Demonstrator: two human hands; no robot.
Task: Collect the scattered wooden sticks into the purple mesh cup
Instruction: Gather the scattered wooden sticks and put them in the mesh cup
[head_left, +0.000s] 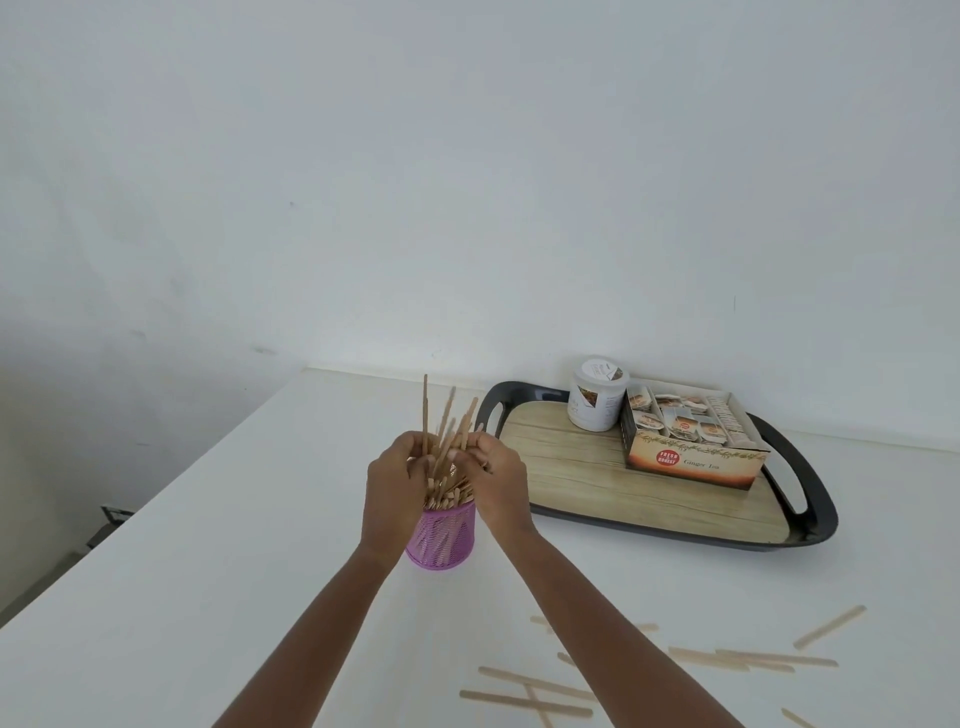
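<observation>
A purple mesh cup stands upright on the white table, packed with wooden sticks. A bundle of sticks rises out of its mouth, fanned and tilted. My left hand curls round the bundle from the left. From the right, my right hand grips the same bundle, both hands just above the cup's rim. Several loose sticks lie flat on the table near its front edge, and more loose sticks lie to the right.
A dark tray with a wood-pattern floor sits to the right of the cup. It carries a white jar and an open box of tea bags. The table's left edge runs diagonally. A white wall stands behind.
</observation>
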